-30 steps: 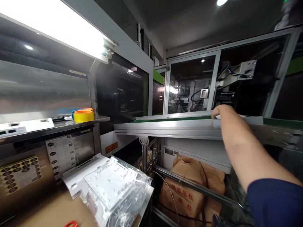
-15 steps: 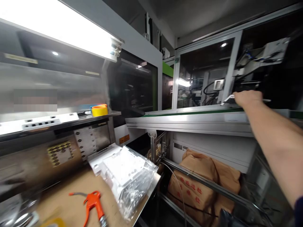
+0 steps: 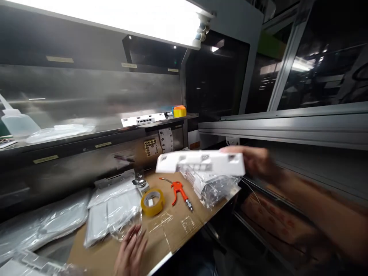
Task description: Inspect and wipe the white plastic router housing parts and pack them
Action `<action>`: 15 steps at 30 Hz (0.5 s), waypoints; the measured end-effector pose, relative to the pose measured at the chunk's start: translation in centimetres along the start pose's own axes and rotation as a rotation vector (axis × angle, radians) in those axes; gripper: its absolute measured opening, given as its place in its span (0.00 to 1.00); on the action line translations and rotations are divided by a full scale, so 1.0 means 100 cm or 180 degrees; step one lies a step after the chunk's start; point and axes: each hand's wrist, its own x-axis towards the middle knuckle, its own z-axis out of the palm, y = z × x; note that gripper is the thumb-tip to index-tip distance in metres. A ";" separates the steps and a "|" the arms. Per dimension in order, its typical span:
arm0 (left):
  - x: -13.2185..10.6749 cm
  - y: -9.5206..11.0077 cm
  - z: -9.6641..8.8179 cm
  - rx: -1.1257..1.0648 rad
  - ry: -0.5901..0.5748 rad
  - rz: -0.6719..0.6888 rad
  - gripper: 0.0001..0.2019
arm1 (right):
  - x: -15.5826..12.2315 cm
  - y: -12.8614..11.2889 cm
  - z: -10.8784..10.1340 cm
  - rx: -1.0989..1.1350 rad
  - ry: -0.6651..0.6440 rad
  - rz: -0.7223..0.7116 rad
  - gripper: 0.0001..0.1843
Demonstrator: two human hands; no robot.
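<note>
Your right hand (image 3: 258, 163) is gripping the white panel (image 3: 198, 163) by its right end, fingers over the top edge. The panel reaches out to the left of that hand, roughly level, its slotted face toward you. Because all the weight hangs from one end, the free end probably wants to dip or swing, so a firm grip on the edge, without pressing into the slots, should serve best.

Your left hand (image 3: 132, 247) is loose, fingers extended, and grasps nothing that shows; whether its fingertips touch the plastic just beyond them, you cannot tell from here. It lies well apart from the panel, below and to its left. Bringing it under the free end would likely steady the panel.

Mind what sits around you. Beyond the left hand and to its left are the bagged parts (image 3: 115, 203). Beyond it and to its right lie the tape roll (image 3: 153, 212) and then the air gun (image 3: 178, 188), on the worktop (image 3: 161, 234). Left of and below the right hand is a clear bag (image 3: 214, 189), partly hidden behind the panel. Loose film could catch a corner, so a little height over it seems wise.
</note>
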 end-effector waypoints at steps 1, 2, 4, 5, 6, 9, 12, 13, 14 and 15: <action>-0.001 0.008 0.006 -0.0371 -0.0240 -0.0312 0.25 | -0.004 -0.004 0.035 0.0126 -0.0187 -0.0073 0.15; -0.002 0.018 0.010 -0.0674 -0.0447 -0.0565 0.30 | -0.008 -0.008 0.066 0.0291 -0.0366 -0.0137 0.15; -0.004 0.041 0.007 -0.1103 -0.0876 -0.0988 0.39 | -0.014 -0.015 0.120 0.0642 -0.0710 -0.0169 0.16; -0.005 0.053 0.000 -0.1254 -0.1088 -0.1170 0.41 | -0.015 -0.018 0.141 0.0827 -0.0820 -0.0180 0.17; -0.005 0.064 -0.011 -0.1368 -0.1275 -0.1330 0.41 | -0.017 -0.022 0.160 0.1001 -0.0886 -0.0194 0.17; -0.009 0.092 -0.051 -0.1616 -0.1481 -0.1583 0.36 | -0.019 -0.034 0.203 0.1380 -0.0804 -0.0263 0.15; -0.022 0.102 -0.083 -0.1874 -0.1474 -0.1537 0.29 | -0.024 -0.046 0.236 0.1560 -0.0541 -0.0080 0.14; -0.028 0.102 -0.089 -0.1918 -0.1538 -0.1510 0.29 | -0.027 -0.050 0.246 0.1580 -0.0429 0.0066 0.15; -0.034 0.100 -0.093 -0.1947 -0.1589 -0.1468 0.30 | -0.032 -0.053 0.256 0.1603 -0.0317 0.0245 0.15; -0.039 0.098 -0.096 -0.1950 -0.1581 -0.1457 0.31 | -0.037 -0.057 0.265 0.1643 -0.0206 0.0449 0.15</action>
